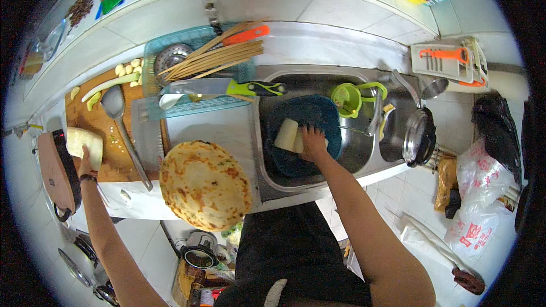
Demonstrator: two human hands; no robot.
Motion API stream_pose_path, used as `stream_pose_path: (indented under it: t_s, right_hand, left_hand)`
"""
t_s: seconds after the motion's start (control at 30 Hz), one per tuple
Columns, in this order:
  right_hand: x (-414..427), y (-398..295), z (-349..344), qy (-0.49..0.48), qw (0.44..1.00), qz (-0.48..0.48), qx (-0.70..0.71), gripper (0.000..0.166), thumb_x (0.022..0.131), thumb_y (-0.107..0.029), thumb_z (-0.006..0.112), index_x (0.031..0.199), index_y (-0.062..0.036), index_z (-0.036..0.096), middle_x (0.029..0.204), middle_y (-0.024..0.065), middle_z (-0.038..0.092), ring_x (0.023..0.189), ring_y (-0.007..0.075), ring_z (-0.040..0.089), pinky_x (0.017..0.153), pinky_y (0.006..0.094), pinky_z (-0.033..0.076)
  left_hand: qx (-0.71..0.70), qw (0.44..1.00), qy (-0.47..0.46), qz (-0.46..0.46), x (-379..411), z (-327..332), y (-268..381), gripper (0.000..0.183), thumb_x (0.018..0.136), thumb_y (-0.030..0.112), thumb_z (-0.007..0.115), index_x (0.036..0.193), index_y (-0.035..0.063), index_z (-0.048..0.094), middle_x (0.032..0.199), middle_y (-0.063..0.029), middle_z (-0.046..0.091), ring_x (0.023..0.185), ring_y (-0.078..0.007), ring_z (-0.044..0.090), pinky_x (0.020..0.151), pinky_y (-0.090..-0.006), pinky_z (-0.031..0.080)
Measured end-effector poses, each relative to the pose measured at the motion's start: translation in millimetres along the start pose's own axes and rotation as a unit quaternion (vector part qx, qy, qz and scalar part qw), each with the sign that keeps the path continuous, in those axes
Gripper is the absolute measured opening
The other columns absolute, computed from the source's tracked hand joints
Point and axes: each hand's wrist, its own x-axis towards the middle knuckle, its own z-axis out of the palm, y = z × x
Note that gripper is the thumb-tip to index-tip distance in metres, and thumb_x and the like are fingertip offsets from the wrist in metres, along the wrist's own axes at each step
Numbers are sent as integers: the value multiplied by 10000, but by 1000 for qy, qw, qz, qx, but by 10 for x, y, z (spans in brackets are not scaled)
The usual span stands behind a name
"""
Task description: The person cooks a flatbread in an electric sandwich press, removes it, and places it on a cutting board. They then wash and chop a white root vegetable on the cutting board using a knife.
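Observation:
My left hand [86, 163] grips a thick pale piece of peeled vegetable [87, 143] at the left end of the wooden cutting board [115, 166]. In the sink, my right hand [313, 143] reaches into a dark blue basin [305, 108] and rests on pale peeled vegetable pieces [286, 134]. Whether its fingers are closed around one I cannot tell. A metal spatula [123, 130] and a cleaver [146, 136] lie on the board, with garlic cloves [128, 68] behind them. A large browned flatbread [205, 185] is between board and sink.
A kitchen knife [204, 86] and chopsticks [217, 57] lie across a teal basket [153, 42]. A green strainer [346, 99] sits at the sink's right side, near a round metal lid [416, 136]. At far left stands a pink electric appliance [57, 172].

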Motion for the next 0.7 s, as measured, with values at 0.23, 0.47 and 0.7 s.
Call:
stream_pose_path:
  t_s: [0.23, 0.47, 0.7]
  right_hand:
    - [22, 153, -222, -145, 879, 163, 423, 1130, 476, -431, 785, 1305, 56, 192, 1257, 249, 411, 1068, 363, 513, 913, 374, 423]
    - [-414, 497, -671, -119, 885, 98, 440, 1036, 490, -473, 763, 1219, 84, 283, 1137, 265, 511, 1032, 340, 547, 859, 369, 445]
    - [-1067, 705, -1360, -47, 944, 100, 312, 1029, 482, -585, 719, 1210, 40, 350, 1088, 255, 540, 964, 356, 585, 797, 408, 486]
  left_hand:
    - [311, 839, 288, 340, -998, 735, 192, 476, 819, 163, 631, 1214, -41, 464, 1186, -163, 534, 1076, -257, 524, 929, -375, 406]
    - [26, 922, -238, 303, -3905, 3675, -245, 388, 834, 50, 579, 1207, 26, 477, 1232, -114, 500, 1172, -209, 444, 999, -347, 333]
    - [86, 947, -253, 179, -4344, 5576, -1578, 812, 654, 219, 794, 1251, -13, 295, 1166, -172, 517, 1032, -257, 538, 855, -365, 455]
